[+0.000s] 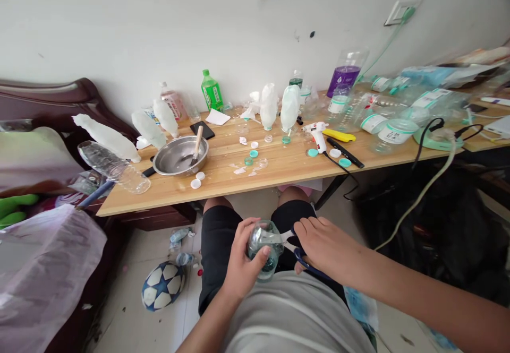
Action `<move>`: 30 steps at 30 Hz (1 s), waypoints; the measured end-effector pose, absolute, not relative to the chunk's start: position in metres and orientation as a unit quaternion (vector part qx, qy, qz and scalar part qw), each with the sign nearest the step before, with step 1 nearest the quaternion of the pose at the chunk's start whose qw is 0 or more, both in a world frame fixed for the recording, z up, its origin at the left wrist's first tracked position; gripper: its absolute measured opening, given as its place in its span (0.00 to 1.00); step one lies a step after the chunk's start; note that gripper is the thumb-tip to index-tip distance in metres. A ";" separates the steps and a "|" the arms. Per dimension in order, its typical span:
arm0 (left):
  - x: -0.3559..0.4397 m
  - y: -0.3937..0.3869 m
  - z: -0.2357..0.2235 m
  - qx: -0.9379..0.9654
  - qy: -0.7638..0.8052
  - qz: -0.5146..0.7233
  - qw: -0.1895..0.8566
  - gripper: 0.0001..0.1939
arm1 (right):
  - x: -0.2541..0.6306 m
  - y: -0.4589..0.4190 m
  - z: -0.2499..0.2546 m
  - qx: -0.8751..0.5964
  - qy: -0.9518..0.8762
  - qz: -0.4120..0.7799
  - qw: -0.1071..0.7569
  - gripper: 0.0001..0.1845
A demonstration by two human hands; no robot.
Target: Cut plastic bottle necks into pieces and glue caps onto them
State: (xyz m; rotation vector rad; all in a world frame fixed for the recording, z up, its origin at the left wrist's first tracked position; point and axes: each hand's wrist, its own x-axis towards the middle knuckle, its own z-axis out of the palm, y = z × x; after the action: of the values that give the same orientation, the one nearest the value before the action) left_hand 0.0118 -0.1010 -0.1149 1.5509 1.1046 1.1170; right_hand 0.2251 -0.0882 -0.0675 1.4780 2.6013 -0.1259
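Above my lap, my left hand (pixel 244 260) wraps round a clear greenish plastic bottle (pixel 268 268), thumb on the near side. My right hand (pixel 319 244) is closed on the dark blue handles of a pair of scissors (pixel 302 257). The scissors' blades point left and reach the bottle's side, one of them showing through the clear plastic. Whether the bottle's far end is cut off is hard to tell. Nearest to both hands is the front edge of the wooden table (pixel 215 183).
On the table stand a metal bowl (pixel 175 168) with a brush (pixel 197 143), white-coated bottles (pixel 269 110), a glue gun (pixel 319 136), a yellow cutter (pixel 338 135) and several clear bottles (pixel 394 132). Loose caps (pixel 254 153) lie about. A ball (pixel 163 286) rests on the floor.
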 end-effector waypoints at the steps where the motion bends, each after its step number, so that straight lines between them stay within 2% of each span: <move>1: 0.011 -0.101 -0.115 0.616 0.446 0.452 0.466 0.19 | 0.224 -0.088 -0.067 0.489 0.868 -0.044 0.076 0.22; 8: 0.013 -0.091 -0.106 0.477 0.444 0.428 0.626 0.21 | 0.221 -0.081 -0.056 0.489 0.860 -0.086 0.121 0.16; 13: 0.015 -0.082 -0.097 0.363 0.407 0.430 0.719 0.16 | 0.221 -0.076 -0.057 0.488 0.858 -0.093 0.131 0.23; 16: 0.016 -0.076 -0.096 0.317 0.409 0.417 0.747 0.16 | 0.221 -0.072 -0.059 0.489 0.857 -0.091 0.135 0.23; 25: 0.013 -0.068 -0.092 0.234 0.453 0.357 0.783 0.26 | 0.229 -0.068 -0.068 0.501 0.850 -0.098 0.130 0.24; 30: 0.008 -0.068 -0.097 0.218 0.435 0.342 0.804 0.28 | 0.226 -0.075 -0.074 0.518 0.832 -0.151 0.127 0.22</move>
State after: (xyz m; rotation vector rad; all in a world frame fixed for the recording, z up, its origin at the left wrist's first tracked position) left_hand 0.0084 -0.0680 -0.0974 0.4672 0.9318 0.7329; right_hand 0.2263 -0.0746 -0.0735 1.5086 2.4214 -0.4389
